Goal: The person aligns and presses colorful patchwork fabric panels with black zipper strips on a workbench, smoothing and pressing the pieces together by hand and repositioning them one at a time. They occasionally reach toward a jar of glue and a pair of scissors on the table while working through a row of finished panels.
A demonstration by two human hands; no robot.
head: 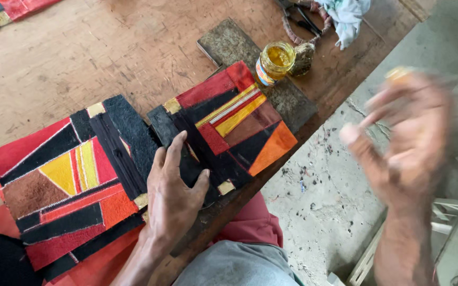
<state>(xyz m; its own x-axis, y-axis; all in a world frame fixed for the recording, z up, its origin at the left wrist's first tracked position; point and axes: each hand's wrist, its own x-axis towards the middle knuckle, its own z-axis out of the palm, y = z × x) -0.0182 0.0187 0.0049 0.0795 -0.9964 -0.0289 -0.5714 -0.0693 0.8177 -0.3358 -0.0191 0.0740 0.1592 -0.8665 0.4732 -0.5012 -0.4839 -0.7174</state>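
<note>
Wooden desk [80, 53], filling upper left of frame.
Left patchwork panel [59, 185], lower left: pieces joined, lying flat.
Right patchwork panel [234, 119], centre: assembled, black strip alongside; joining to its neighbour judged unfinished.
Left hand [173, 196]: open, flat, pressing the strip.
Right hand [404, 143], right edge: blurred, fingers spread, off the desk.
Glass jar [275, 62], upper centre: lidless, yellow liquid inside, likely glue.
</note>
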